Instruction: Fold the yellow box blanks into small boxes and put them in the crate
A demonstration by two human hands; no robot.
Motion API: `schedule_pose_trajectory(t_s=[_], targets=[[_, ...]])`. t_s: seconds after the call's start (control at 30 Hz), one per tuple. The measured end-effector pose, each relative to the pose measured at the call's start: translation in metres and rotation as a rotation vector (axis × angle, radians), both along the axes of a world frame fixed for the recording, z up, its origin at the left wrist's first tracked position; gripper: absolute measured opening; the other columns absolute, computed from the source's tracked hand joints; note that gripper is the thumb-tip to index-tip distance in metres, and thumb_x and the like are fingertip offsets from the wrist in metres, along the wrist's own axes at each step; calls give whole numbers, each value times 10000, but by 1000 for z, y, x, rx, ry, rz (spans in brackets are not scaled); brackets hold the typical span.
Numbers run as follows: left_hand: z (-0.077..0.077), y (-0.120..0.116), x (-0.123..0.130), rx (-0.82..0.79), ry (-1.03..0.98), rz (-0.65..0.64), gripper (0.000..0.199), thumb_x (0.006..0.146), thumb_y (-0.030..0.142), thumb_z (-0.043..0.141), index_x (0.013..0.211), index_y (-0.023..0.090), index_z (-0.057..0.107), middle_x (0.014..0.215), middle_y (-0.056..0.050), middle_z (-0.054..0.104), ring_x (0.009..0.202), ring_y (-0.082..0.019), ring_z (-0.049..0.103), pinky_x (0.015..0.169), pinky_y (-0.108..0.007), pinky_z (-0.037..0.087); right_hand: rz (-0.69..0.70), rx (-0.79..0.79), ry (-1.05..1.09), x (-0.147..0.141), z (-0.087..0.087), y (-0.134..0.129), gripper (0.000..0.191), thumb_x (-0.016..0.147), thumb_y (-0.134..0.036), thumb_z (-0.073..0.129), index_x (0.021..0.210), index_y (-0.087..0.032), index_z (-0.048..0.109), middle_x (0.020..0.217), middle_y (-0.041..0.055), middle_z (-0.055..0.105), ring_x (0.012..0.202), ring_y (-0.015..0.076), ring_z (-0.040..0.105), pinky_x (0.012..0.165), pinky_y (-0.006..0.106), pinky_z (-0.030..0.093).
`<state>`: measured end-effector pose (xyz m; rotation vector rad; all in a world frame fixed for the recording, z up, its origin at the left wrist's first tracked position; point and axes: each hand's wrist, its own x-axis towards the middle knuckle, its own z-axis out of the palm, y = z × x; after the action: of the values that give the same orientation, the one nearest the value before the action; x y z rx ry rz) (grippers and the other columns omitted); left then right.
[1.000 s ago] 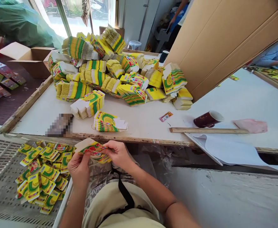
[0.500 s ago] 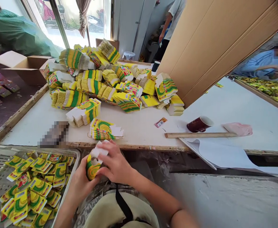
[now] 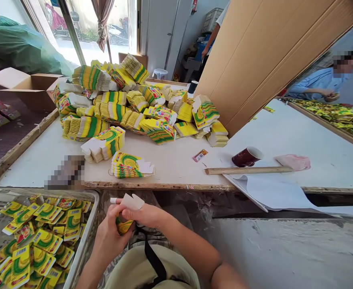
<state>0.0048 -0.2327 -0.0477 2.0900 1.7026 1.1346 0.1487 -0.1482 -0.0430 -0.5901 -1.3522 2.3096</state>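
Between my hands, over my lap, is a small yellow cardboard box [image 3: 123, 227] with white flaps standing out at its top. My left hand [image 3: 112, 228] is wrapped round its near left side. The fingers of my right hand [image 3: 144, 215] are closed about its upper end, partly hidden behind the flaps. Beyond my hands, a fanned stack of flat yellow-green cartons [image 3: 131, 165] lies near the table's front edge. Another bundle of cartons [image 3: 105, 143] stands just behind it. At my left, a white plastic crate [image 3: 93, 200] holds many yellow boxes.
A large heap of carton bundles [image 3: 119, 104] covers the table's back left. Toward the right are a maroon mug [image 3: 246, 157], a wooden stick [image 3: 248, 170] and a small sachet [image 3: 200, 155]. A tall cardboard sheet [image 3: 263, 52] leans there. Two other people are partly visible.
My right hand has turned and come lower and closer over the box, so its yellow face is mostly covered. The box sits slightly lower. The whole view has shifted a little.
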Motion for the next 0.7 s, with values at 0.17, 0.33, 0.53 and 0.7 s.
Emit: schedule_pose_trajectory(t_s=[0.17,0.33,0.53,0.7], targets=[[-5,5,-3,-149,-83,48,578,780,260,616,1275,204,325,931,-46,611,646,-188,670,535,-295,557,-82,502,-51,4,11,-7,857,834,-476,711,1533,-210,292,1599,140,300,1454,251,332,1192,411,276],[-15,11,-10,-90,-91,205,707,731,298,681,1321,156,319,1153,-165,555,905,-267,673,713,-403,590,-137,940,-279,2,20,-9,515,915,-44,450,1391,-220,536,1611,89,292,1454,185,344,1178,335,322],[-13,1,-34,-105,57,229,497,770,383,683,1200,200,514,1058,-103,659,921,-274,677,785,-405,575,-71,1034,-374,9,18,4,408,932,-204,581,1338,-173,569,1621,166,229,1425,247,398,1113,345,406],[-7,-4,-42,-116,89,123,490,775,434,700,1192,220,557,1038,-67,710,847,-227,711,704,-311,576,103,1111,-418,24,24,16,285,942,-286,594,1181,-165,690,1566,192,349,1416,261,410,1080,328,423]])
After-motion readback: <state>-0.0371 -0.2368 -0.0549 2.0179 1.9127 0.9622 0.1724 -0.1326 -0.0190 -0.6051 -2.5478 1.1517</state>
